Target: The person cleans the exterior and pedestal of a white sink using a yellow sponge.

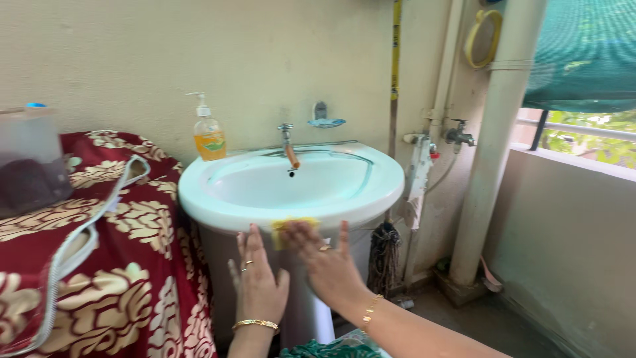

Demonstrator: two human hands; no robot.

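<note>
Both hands (left (257,282) flat) press yellow sponge (291,229) against glossy round basin (218,199).

Soft daylight from the right, slightly hazy picture

Light entered from the open side behind the green netting (586,53), where the foliage (583,136) looked overexposed and washed out. The wall (132,53) was evenly lit, without hard shadows; a dim patch lay under the basin (291,189), whose rim carried a mild sheen. The right hand (328,262) was smeared by motion blur, the left hand (258,285) a little soft. Straight pipes (493,146) leaned near the right edge, showing wide-angle distortion.
</note>
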